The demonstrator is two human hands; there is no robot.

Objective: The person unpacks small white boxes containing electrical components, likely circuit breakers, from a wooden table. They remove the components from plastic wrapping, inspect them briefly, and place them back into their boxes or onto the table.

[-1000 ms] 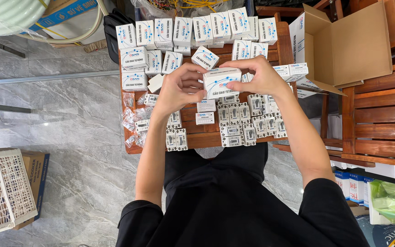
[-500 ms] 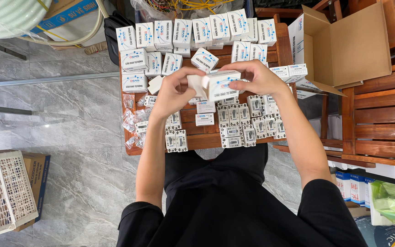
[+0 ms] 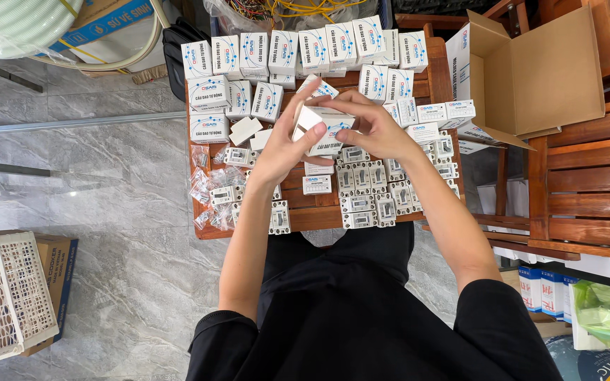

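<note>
Over wooden table (image 3: 305, 219) | grey marble floor (image 3: 107, 176) | both hands (image 3: 287, 152) gripping white carton (image 3: 326, 127)

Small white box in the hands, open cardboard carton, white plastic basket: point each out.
small white box (image 3: 327, 130), head view, its printed side.
open cardboard carton (image 3: 555, 67), head view, inner wall.
white plastic basket (image 3: 5, 296), head view, lattice side.

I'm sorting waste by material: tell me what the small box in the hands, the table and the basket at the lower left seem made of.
Small white box, held in both hands: looks like thin printed cardboard, with a folding flap. Table: reddish-brown wood, slatted, fairly glossy. Basket: probably moulded plastic, off-white, with an open lattice wall.
</note>
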